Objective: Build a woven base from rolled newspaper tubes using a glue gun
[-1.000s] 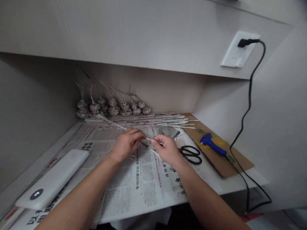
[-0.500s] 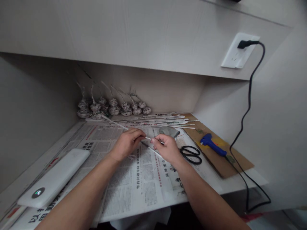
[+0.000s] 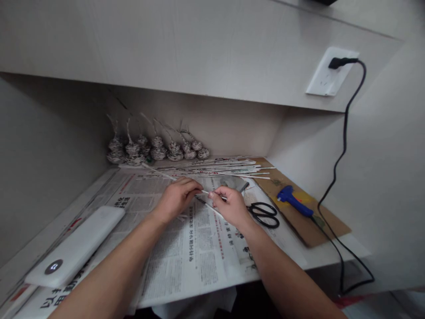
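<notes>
Our desk [image 3: 345,249] lay under newspaper [image 3: 172,270], which might have slid if our forearms dragged it. Our left hand [image 3: 177,198] and right hand [image 3: 231,206] pinched with fingertips; near the right lay scissors [image 3: 265,214] (we saw only handles), easily knocked by a careless wrist. Between both hands stretched the thin paper stick [image 3: 206,192] they gripped, liable to crease if over-twisted.

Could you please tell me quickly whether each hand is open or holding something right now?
Left hand: closed, pinching a thin white paper stick.
Right hand: closed, pinching the same stick a little further along.
</notes>
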### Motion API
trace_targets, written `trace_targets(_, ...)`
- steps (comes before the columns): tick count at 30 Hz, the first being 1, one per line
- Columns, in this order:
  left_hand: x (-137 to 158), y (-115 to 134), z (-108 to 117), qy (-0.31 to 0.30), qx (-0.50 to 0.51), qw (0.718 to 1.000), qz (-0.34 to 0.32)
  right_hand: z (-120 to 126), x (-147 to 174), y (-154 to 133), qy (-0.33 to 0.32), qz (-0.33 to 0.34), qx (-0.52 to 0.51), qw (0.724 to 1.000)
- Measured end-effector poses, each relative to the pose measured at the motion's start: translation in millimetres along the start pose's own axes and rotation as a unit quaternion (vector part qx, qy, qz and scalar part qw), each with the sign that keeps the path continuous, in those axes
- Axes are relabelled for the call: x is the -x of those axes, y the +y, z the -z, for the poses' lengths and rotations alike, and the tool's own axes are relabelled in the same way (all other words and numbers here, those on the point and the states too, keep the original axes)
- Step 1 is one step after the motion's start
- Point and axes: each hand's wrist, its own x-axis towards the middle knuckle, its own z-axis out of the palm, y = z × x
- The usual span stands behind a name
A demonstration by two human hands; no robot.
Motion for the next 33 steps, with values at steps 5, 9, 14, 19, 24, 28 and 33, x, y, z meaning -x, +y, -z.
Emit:
trace_targets(5,0.3,3.6,-0.8,-0.020,-0.014,1.000,0.004,-1.8,1.1,0.5,-0.003,0.010,0.005,1.000)
trace_targets(9,0.6,1.4,-1.9,-0.018,-0.001,1.000,0.013,-1.4,1.1,0.1,-0.005,0.009,0.005,1.000)
trace_targets(14,0.3,0.3,-1.6,-0.001,0.014,1.000,0.006,-2.0,1.0,0.7,0.003,0.018,0.001,1.000)
trace_targets(19,0.8,2.6,-2.4,-0.027,-0.012,1.000,0.002,-3.8,0.8,1.4,0.002,0.027,0.009,1.000)
trace_targets(24,3.0,-5.9,-3.6,-0.013,0.029,0.999,0.020,-2.9,0.8,1.8,0.005,0.020,0.004,1.000)
trace_targets(28,3.6,-10.0,-3.4,0.003,0.043,0.998,0.041,-3.2,0.4,3.1,0.006,0.017,-0.001,1.000)
trace_targets(33,1.3,-6.0,-2.4,-0.004,0.027,0.999,0.020,-3.1,0.2,2.2,0.013,0.023,-0.003,1.000)
